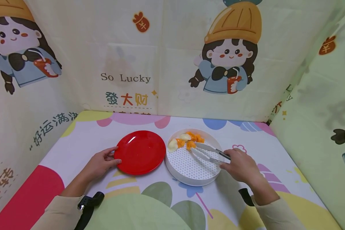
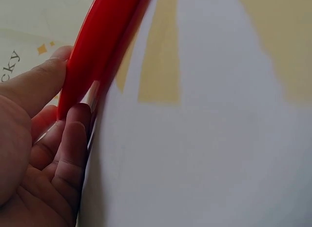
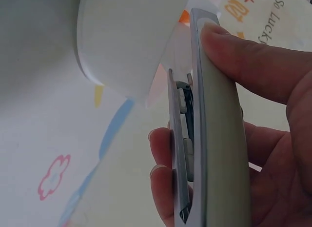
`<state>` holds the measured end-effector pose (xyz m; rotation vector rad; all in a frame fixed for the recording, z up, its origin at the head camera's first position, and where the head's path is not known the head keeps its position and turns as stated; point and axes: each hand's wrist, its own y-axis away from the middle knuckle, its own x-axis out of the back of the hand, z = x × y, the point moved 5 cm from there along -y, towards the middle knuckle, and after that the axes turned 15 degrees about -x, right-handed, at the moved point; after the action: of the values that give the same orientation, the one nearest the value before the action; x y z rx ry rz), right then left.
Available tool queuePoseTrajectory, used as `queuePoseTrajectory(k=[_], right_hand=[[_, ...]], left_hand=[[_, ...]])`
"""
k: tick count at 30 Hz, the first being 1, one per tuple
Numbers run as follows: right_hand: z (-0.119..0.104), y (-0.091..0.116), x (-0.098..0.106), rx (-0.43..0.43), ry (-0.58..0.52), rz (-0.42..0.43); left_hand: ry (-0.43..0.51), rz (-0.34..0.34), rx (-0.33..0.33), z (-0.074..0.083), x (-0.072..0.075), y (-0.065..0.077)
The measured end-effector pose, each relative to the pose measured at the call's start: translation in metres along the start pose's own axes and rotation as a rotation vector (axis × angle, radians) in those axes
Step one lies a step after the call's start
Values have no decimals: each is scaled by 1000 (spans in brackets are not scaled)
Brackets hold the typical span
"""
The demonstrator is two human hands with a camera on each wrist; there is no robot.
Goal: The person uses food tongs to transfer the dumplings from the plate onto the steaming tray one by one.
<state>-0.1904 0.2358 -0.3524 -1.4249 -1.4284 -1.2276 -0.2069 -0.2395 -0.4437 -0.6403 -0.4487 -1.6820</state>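
My left hand (image 1: 99, 164) holds the left rim of a round red plate (image 1: 141, 153) on the table. In the left wrist view the thumb lies on one side of the plate's edge (image 2: 100, 46), with fingertips on the other. My right hand (image 1: 241, 164) grips metal tongs (image 1: 208, 148); their pale handle (image 3: 224, 134) lies between thumb and fingers in the right wrist view. The tongs reach into a white round tray (image 1: 187, 181) with a patterned floor. Their spread tips are at an orange food chunk (image 1: 190, 145), beside several other orange chunks and pale slices (image 1: 172, 146).
The plate and tray stand side by side, close together, on a colourful printed tablecloth (image 1: 247, 140). A printed cloth (image 1: 172, 70) hangs behind the table and continues along both sides. Black straps (image 1: 89, 204) circle both wrists.
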Motion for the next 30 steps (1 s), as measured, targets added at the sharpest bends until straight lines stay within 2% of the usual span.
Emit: queuePoseTrajectory(k=[16,21,26,30], right_hand=[[1,-8,-7,-5,-3,-13],[3,-6,-1,1,6,22],[1,-1,5,-2,-46,64],[-1,1,3,-44,-134,52]], left_hand=[[-4,4,5,-1,0,-1],[-8,4,-14,1,1,-1],[-12,3,-15,2,2,-1],[-12,2,-9,1,3,0]])
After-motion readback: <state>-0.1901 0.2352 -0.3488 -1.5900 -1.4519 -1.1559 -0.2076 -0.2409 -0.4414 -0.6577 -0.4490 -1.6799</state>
